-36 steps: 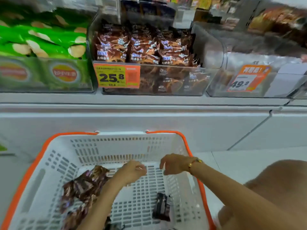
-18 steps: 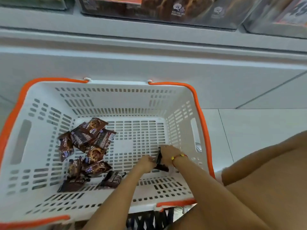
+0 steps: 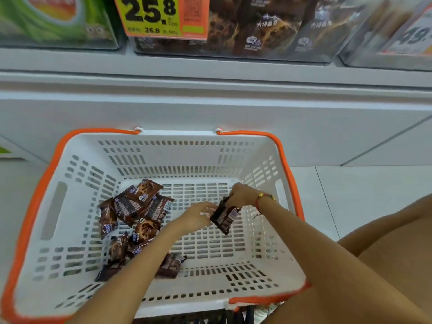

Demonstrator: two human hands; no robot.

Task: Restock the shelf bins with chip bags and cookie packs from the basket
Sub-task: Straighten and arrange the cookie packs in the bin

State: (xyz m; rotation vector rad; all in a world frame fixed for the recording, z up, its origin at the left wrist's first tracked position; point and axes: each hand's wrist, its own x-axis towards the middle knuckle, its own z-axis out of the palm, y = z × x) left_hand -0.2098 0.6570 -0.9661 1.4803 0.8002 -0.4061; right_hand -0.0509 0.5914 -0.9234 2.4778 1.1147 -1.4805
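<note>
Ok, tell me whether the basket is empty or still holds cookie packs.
Not empty. A pile of brown cookie packs lies on the white basket floor, left side.

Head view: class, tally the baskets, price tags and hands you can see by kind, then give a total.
White slotted plastic basket with orange rim: 1
Orange paper price tags on shelf bins: 2
Bare hands: 2
Total: 5

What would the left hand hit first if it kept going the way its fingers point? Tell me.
Probably the cookie pack pinched by the right hand: the left hand has its fingers stretched toward it, almost touching. Depth is unclear from this view.
</note>
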